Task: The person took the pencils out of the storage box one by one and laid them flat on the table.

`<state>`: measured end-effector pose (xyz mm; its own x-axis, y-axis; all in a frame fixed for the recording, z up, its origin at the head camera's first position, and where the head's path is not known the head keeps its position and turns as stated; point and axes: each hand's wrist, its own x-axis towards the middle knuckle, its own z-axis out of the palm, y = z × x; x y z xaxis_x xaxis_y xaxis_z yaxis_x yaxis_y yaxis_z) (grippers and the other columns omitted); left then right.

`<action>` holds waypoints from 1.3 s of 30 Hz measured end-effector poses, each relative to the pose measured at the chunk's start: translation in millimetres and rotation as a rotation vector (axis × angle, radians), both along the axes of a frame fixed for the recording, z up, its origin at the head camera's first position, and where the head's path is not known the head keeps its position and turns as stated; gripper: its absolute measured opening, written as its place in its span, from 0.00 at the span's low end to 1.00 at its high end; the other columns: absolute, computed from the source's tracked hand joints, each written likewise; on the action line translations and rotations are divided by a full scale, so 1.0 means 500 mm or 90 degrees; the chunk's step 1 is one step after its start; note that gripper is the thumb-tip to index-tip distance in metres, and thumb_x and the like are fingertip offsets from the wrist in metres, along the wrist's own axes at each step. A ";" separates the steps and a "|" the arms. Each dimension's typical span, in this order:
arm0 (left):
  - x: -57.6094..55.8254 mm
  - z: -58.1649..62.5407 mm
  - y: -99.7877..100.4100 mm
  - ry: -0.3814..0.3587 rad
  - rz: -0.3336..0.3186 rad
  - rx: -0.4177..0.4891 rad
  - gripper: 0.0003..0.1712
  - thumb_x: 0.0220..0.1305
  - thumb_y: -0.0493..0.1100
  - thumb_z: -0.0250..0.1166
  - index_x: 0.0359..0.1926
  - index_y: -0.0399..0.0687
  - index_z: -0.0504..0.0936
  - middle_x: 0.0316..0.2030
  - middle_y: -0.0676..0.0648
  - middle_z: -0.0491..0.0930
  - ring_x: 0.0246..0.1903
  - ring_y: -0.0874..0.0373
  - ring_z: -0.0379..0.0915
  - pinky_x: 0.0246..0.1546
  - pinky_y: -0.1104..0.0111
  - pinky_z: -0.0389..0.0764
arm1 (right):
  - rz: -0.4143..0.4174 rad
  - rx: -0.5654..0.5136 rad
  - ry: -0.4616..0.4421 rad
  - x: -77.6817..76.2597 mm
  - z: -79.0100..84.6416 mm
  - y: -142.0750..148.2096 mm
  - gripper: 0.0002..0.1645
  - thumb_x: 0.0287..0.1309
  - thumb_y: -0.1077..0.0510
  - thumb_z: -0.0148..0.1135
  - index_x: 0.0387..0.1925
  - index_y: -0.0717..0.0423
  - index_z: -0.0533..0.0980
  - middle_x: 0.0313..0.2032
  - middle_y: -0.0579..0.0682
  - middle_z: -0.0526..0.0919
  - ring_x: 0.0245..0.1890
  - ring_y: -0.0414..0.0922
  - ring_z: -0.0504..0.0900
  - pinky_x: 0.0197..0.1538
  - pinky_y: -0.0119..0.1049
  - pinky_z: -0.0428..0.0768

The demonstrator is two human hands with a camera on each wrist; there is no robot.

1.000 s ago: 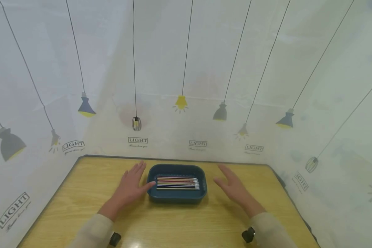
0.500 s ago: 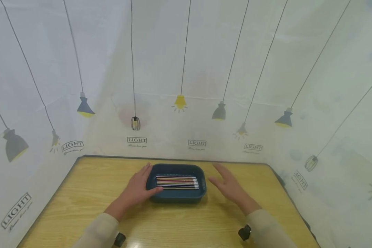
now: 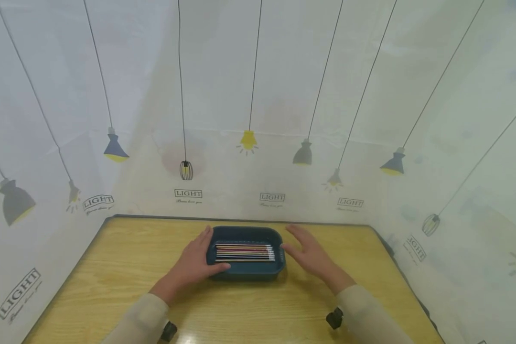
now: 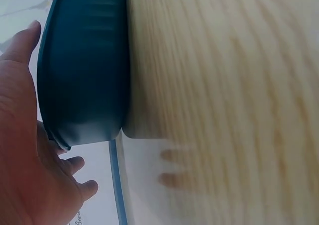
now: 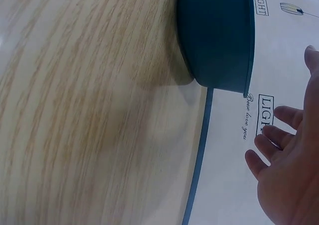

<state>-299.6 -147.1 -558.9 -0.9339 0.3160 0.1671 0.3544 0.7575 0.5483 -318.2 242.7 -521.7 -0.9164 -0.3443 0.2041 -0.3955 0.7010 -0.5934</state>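
A dark teal plastic tray with rounded corners stands on the wooden table. Several pencils lie in it side by side, their white-looking ends to the right. My left hand is at the tray's left end, thumb along the front rim and fingers along the end wall. In the left wrist view that hand lies against the rim with its fingers extended. On the other side, my right hand is beside the right end, its thumb tip close to the rim. The right wrist view shows this hand apart from the tray, fingers loosely bent.
The wooden table spreads around the tray, with a dark edge at the back. White sheeting printed with hanging lamps and the word LIGHT encloses the back and sides. A dark device sits at the right wrist.
My left hand has moved right, from beside the tray onto its left end. My right hand has moved left, closer to the right end. The tray has stayed nearly in place.
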 end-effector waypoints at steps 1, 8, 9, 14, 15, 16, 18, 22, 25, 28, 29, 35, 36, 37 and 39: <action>0.000 -0.001 0.001 0.000 -0.002 0.000 0.76 0.62 0.77 0.74 0.88 0.31 0.48 0.88 0.32 0.46 0.85 0.31 0.48 0.80 0.35 0.57 | 0.002 0.003 0.002 0.000 0.000 -0.002 0.43 0.80 0.36 0.64 0.83 0.54 0.68 0.83 0.59 0.65 0.84 0.62 0.61 0.82 0.64 0.60; 0.000 -0.004 0.002 -0.006 -0.002 -0.008 0.79 0.61 0.79 0.74 0.89 0.33 0.45 0.88 0.34 0.43 0.85 0.33 0.47 0.81 0.36 0.55 | 0.005 0.011 -0.008 -0.003 0.002 -0.011 0.46 0.78 0.31 0.63 0.83 0.53 0.69 0.83 0.57 0.65 0.84 0.61 0.61 0.82 0.64 0.61; 0.000 -0.003 0.001 -0.007 -0.001 -0.007 0.79 0.60 0.79 0.74 0.89 0.33 0.45 0.88 0.35 0.43 0.85 0.33 0.47 0.81 0.36 0.55 | 0.006 0.010 -0.009 -0.004 0.003 -0.012 0.46 0.78 0.31 0.63 0.83 0.53 0.69 0.83 0.57 0.65 0.84 0.61 0.61 0.82 0.64 0.60; -0.004 -0.002 0.001 -0.009 0.001 -0.010 0.81 0.58 0.82 0.74 0.89 0.35 0.45 0.89 0.36 0.43 0.85 0.33 0.48 0.81 0.37 0.57 | 0.011 0.019 -0.003 -0.010 0.005 -0.020 0.43 0.78 0.32 0.64 0.81 0.52 0.72 0.81 0.57 0.69 0.82 0.60 0.64 0.81 0.63 0.62; -0.004 -0.002 0.001 -0.008 0.001 -0.010 0.82 0.57 0.82 0.74 0.89 0.35 0.45 0.89 0.36 0.43 0.85 0.32 0.49 0.81 0.37 0.58 | 0.014 0.023 -0.002 -0.011 0.005 -0.023 0.42 0.78 0.33 0.64 0.80 0.52 0.72 0.80 0.56 0.70 0.82 0.59 0.65 0.81 0.62 0.63; -0.005 -0.002 0.001 -0.009 0.001 -0.011 0.82 0.57 0.82 0.74 0.89 0.35 0.45 0.89 0.36 0.43 0.84 0.32 0.49 0.80 0.37 0.59 | 0.018 0.025 -0.001 -0.012 0.007 -0.026 0.40 0.78 0.34 0.65 0.79 0.52 0.73 0.79 0.56 0.72 0.80 0.58 0.68 0.80 0.62 0.65; -0.005 -0.001 0.002 -0.015 0.002 -0.008 0.82 0.57 0.82 0.75 0.89 0.35 0.45 0.89 0.36 0.42 0.84 0.31 0.49 0.80 0.37 0.59 | 0.037 0.026 0.004 -0.013 0.011 -0.033 0.37 0.78 0.38 0.67 0.76 0.54 0.75 0.75 0.56 0.76 0.77 0.58 0.73 0.78 0.61 0.70; -0.001 0.004 0.003 -0.024 -0.001 -0.006 0.83 0.56 0.80 0.77 0.89 0.35 0.44 0.89 0.35 0.42 0.84 0.31 0.48 0.80 0.37 0.59 | 0.103 0.019 0.008 -0.016 0.022 -0.053 0.32 0.77 0.46 0.71 0.72 0.60 0.78 0.67 0.57 0.82 0.68 0.57 0.81 0.70 0.61 0.79; 0.001 0.005 0.002 -0.027 -0.004 -0.008 0.83 0.56 0.80 0.77 0.89 0.34 0.43 0.89 0.35 0.41 0.85 0.32 0.47 0.81 0.38 0.59 | 0.155 0.028 0.021 -0.022 0.028 -0.069 0.30 0.76 0.49 0.73 0.69 0.62 0.80 0.64 0.57 0.84 0.64 0.57 0.83 0.67 0.59 0.81; 0.001 0.002 0.003 -0.037 -0.004 -0.008 0.83 0.56 0.81 0.76 0.89 0.35 0.42 0.89 0.36 0.40 0.86 0.34 0.45 0.82 0.40 0.57 | 0.196 0.038 0.039 -0.032 0.032 -0.084 0.27 0.75 0.51 0.74 0.67 0.62 0.81 0.62 0.56 0.87 0.62 0.55 0.85 0.67 0.56 0.82; 0.000 0.001 0.003 -0.038 -0.005 -0.007 0.84 0.56 0.81 0.76 0.89 0.35 0.42 0.89 0.36 0.40 0.86 0.34 0.45 0.82 0.40 0.57 | 0.209 0.039 0.043 -0.035 0.032 -0.089 0.26 0.74 0.53 0.74 0.66 0.62 0.82 0.60 0.56 0.87 0.61 0.54 0.85 0.66 0.55 0.82; -0.003 -0.004 0.004 -0.033 -0.004 -0.006 0.84 0.56 0.83 0.74 0.89 0.34 0.43 0.89 0.35 0.40 0.86 0.34 0.45 0.82 0.41 0.58 | 0.256 0.023 -0.028 -0.053 0.037 -0.126 0.22 0.71 0.57 0.77 0.62 0.56 0.85 0.51 0.46 0.90 0.51 0.43 0.87 0.56 0.43 0.86; -0.003 -0.004 0.004 -0.033 -0.003 -0.006 0.84 0.56 0.83 0.74 0.89 0.35 0.43 0.89 0.35 0.40 0.86 0.34 0.45 0.82 0.41 0.58 | 0.260 0.022 -0.042 -0.056 0.037 -0.133 0.21 0.72 0.56 0.77 0.62 0.56 0.86 0.50 0.45 0.89 0.50 0.42 0.86 0.55 0.41 0.86; -0.003 -0.004 0.004 -0.033 -0.003 -0.007 0.84 0.56 0.83 0.74 0.89 0.35 0.43 0.89 0.36 0.40 0.86 0.34 0.45 0.82 0.41 0.58 | 0.262 0.020 -0.055 -0.057 0.038 -0.139 0.21 0.72 0.56 0.77 0.62 0.55 0.86 0.50 0.44 0.89 0.49 0.41 0.86 0.54 0.40 0.86; -0.002 -0.003 0.005 -0.033 -0.003 -0.007 0.83 0.57 0.83 0.74 0.89 0.35 0.43 0.89 0.36 0.40 0.86 0.34 0.45 0.82 0.41 0.58 | 0.267 0.016 -0.073 -0.059 0.039 -0.150 0.21 0.72 0.56 0.77 0.62 0.55 0.86 0.49 0.43 0.89 0.49 0.40 0.86 0.54 0.40 0.86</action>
<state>-300.8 -144.9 -560.2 -0.9397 0.3222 0.1151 0.3294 0.7614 0.5583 -347.9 167.8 -502.0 -0.7128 -0.6947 0.0963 -0.5816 0.5087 -0.6348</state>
